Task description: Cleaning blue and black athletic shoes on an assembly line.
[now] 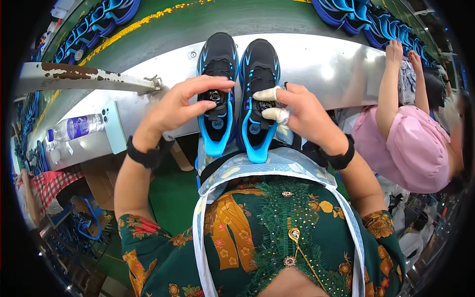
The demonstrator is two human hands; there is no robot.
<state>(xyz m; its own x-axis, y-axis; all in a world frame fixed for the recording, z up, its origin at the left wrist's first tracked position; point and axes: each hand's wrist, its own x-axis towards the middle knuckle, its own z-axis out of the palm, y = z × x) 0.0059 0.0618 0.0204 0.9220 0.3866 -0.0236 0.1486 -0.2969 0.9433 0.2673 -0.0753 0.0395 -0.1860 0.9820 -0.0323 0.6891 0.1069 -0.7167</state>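
Observation:
Two black-and-blue sports shoes stand side by side, toes pointing away from me: a left shoe (pixel 217 54) and a right shoe (pixel 260 57). Each has a round dial on its tongue and a bright blue heel collar. My left hand (pixel 190 99) reaches over the left shoe, thumb and fingers apart around its dial (pixel 214 96). Over the right shoe, my right hand (pixel 299 109) has pale finger covers on thumb and forefinger. Those two fingertips lie apart on either side of the partly hidden dial (pixel 265 105). Contact with the dials cannot be made out.
Both shoes rest on a metal bench (pixel 307 64) beside a green conveyor (pixel 198 24) with rows of similar shoes (pixel 106 20). At left are a chipped metal bar (pixel 89 76), a bottle (pixel 76 127) and a phone (pixel 114 127). A co-worker in pink (pixel 410 148) works at right.

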